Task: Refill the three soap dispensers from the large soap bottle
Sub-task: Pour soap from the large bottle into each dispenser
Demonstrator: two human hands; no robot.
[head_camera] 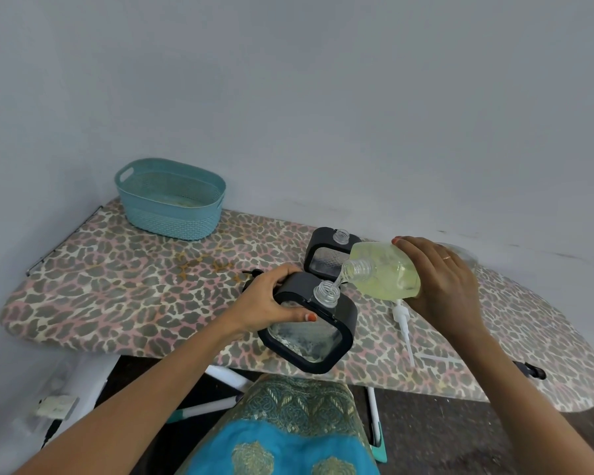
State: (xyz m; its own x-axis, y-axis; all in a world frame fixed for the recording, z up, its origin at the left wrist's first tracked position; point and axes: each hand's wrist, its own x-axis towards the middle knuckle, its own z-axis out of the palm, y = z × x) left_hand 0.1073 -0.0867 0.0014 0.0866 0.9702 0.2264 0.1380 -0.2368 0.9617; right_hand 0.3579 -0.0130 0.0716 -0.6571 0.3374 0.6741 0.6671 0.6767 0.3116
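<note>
- Pouring pale-green soap: the large soap bottle is tipping over the near side of the ironing board, its mouth right above the near dispenser and its open neck.
- Right hand is wrapping its fingers round the bottle.
- Left hand is gripping that dispenser's black frame, tilting it at the board's near edge.
- Second dispenser is standing uncapped mid-board.
- White pump is lying on the board, and a teal basket is sitting at its far left end.
</note>
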